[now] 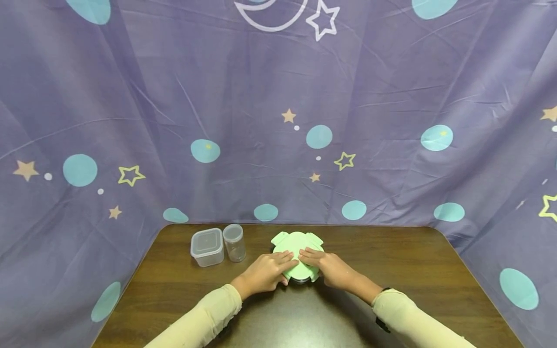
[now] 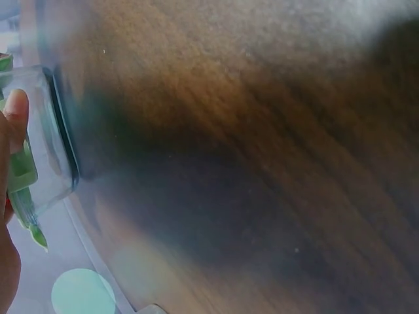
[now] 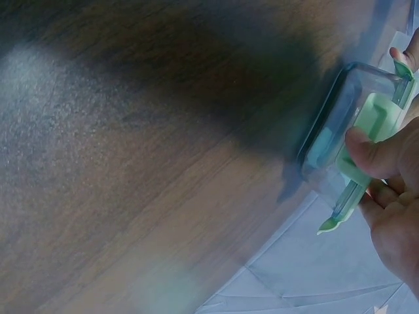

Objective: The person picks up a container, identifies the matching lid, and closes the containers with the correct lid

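A clear food container (image 3: 321, 140) with a light green lid (image 1: 298, 241) stands on the table. Both hands lie over it from opposite sides. My left hand (image 1: 265, 271) spreads its fingers across the lid's top, and its thumb presses the green side flap (image 2: 25, 169) against the wall. On the other side my right hand (image 1: 337, 270) does the same, its thumb on another flap (image 3: 375, 118) that is folded down. Other flaps jut outward, such as the one at the lid's far left (image 1: 280, 237). The fingertips of both hands nearly meet mid-lid.
To the left, a square translucent plastic box (image 1: 207, 245) with its lid on stands beside a clear cylindrical jar (image 1: 235, 245). The brown wooden table (image 1: 391, 270) ends at a purple patterned curtain (image 1: 374, 121) at the back and sides.
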Tool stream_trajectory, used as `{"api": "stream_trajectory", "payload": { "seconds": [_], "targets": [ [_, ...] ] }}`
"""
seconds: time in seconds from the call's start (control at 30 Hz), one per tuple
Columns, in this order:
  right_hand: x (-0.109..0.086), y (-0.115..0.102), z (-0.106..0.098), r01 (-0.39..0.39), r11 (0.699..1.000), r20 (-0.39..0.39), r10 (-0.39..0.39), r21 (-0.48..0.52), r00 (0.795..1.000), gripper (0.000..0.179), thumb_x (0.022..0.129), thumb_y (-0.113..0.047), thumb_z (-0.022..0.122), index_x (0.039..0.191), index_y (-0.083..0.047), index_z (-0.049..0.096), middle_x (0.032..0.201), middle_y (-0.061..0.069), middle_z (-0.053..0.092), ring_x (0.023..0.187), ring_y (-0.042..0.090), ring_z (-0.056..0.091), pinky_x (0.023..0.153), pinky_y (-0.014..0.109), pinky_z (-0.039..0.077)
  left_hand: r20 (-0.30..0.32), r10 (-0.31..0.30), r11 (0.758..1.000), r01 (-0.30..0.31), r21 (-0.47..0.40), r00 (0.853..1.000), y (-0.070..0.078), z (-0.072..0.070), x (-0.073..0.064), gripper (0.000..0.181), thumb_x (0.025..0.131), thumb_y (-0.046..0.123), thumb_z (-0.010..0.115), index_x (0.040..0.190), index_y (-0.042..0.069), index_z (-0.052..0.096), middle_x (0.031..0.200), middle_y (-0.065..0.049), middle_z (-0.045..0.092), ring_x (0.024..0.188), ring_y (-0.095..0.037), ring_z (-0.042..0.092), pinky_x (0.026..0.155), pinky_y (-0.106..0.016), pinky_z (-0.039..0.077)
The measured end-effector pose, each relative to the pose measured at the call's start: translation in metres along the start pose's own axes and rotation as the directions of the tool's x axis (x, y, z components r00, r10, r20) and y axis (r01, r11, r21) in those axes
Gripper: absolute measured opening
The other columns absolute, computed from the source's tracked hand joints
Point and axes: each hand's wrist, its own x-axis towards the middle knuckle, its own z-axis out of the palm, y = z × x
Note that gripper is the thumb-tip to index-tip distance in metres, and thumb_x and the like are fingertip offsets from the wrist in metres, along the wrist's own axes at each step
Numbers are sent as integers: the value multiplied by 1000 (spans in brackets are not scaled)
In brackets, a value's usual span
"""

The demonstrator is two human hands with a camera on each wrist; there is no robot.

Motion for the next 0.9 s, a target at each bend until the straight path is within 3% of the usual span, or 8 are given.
{"api": "stream_trajectory", "payload": {
  "seconds": [0.27,0.6,0.9],
  "targets": [
    [-1,-2,3,-6,1000,7,6,2,1000,75,69,25,69,139,-3,62,148,11,58,139,30,54,100,43,56,3,-6,1000,6,11,1000,2,2,-3,62,80,43,83,134,16,66,131,-10,70,121,-23,68,99,-33,57],
    [-1,-3,3,-14,1000,3,14,8,1000,75,68,20,77,138,-2,62,148,11,58,138,30,55,101,43,55,7,58,994,-59,90,998,2,-1,-1,62,82,45,82,133,14,66,129,-9,71,118,-21,70,93,-31,59],
    [0,-1,4,-14,1000,-19,14,5,1000,75,68,22,73,138,-2,62,147,11,59,137,30,56,97,42,57,-41,118,984,-111,142,992,-3,-1,3,62,79,49,83,130,16,67,125,-4,74,113,-18,72,85,-29,62]
  ]
}}
